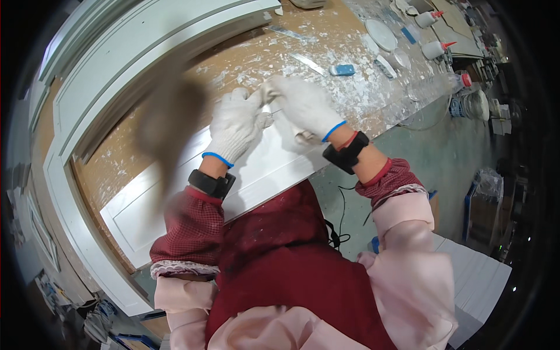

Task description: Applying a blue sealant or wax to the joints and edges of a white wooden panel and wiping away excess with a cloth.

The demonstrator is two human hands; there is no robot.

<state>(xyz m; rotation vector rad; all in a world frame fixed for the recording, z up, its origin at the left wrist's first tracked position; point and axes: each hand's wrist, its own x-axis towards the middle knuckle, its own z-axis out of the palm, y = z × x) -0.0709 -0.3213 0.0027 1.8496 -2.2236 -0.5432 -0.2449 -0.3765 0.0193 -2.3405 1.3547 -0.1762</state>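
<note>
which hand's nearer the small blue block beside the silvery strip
Right: the white-gloved right hand is below and left of the blue block; the white-gloved left hand is farther left.

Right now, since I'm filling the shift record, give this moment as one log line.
left hand: gloved, over white framed panel | right hand: gloved, beside left hand | grasp: unclear | blue block: on workbench

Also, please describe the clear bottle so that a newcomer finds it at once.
On the brown worktable, go rightward past the right hand. At the worktable's right edge, pictured below two white squeeze bottles, is the clear bottle. Unlike them, it is see-through, with a short red cap, no pointed nozzle.
</note>
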